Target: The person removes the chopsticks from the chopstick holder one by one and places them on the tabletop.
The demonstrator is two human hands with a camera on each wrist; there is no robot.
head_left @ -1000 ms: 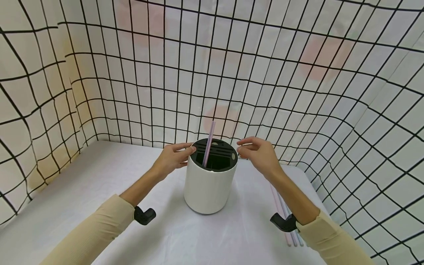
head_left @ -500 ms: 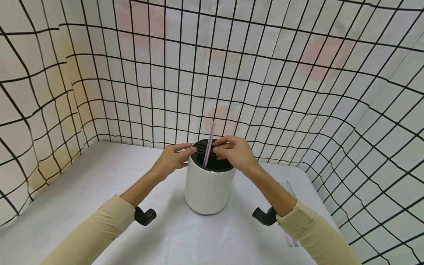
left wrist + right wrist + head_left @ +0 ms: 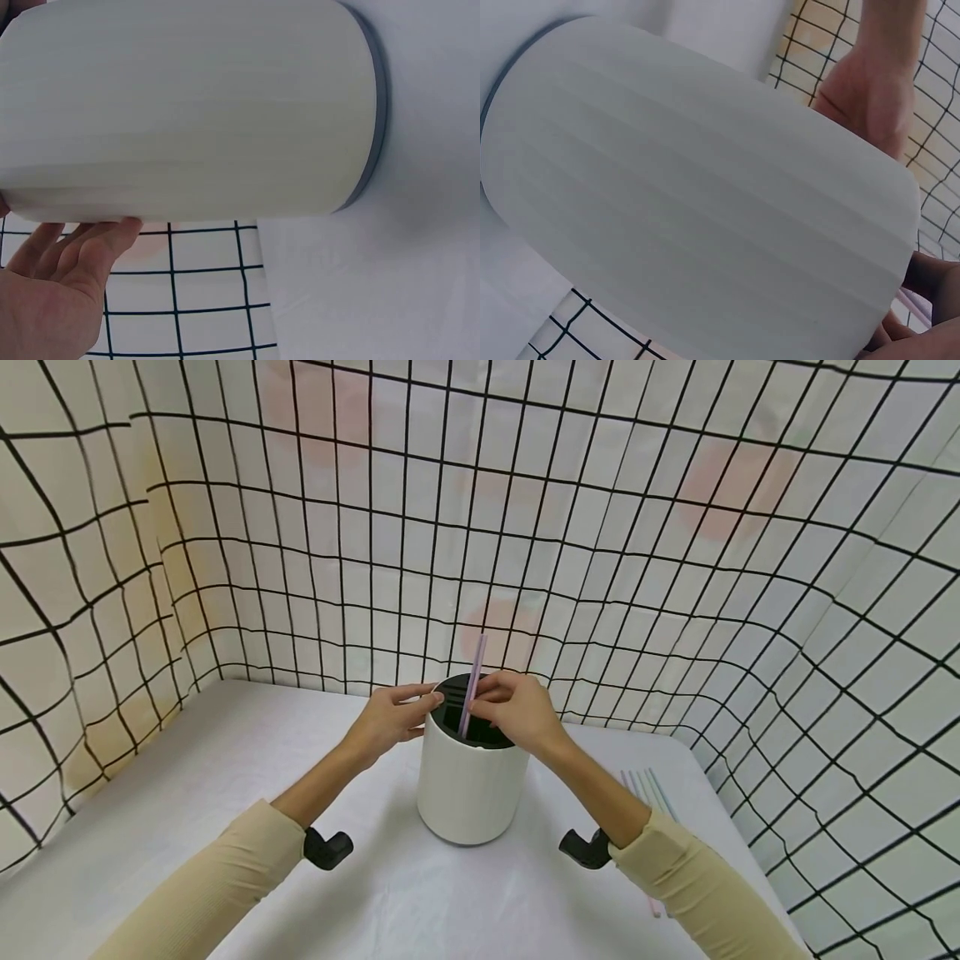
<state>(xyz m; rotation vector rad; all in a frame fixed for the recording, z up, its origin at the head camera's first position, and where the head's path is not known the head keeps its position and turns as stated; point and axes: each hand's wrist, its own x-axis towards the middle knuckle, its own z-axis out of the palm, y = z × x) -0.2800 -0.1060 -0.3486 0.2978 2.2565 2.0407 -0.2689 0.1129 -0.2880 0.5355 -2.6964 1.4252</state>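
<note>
A white cylindrical holder with a black slotted top stands upright on the table. Thin purple straws lean slightly in its large front opening, their upper ends sticking out. My left hand holds the holder at the left of its rim, thumb on the top edge and fingers around the far side. Over the opening, the thumb and fingers of my right hand pinch the straws near rim height. In the right wrist view the holder hides most of the right fingers.
Several pastel straws lie on the white-covered table at the right, partly hidden under my right forearm. A black wire grid rises behind the table and along both sides.
My right hand has moved left from beside the holder's rim, over its top, to the purple straws, and its fingers have closed on them. The left hand and the holder have stayed put.
</note>
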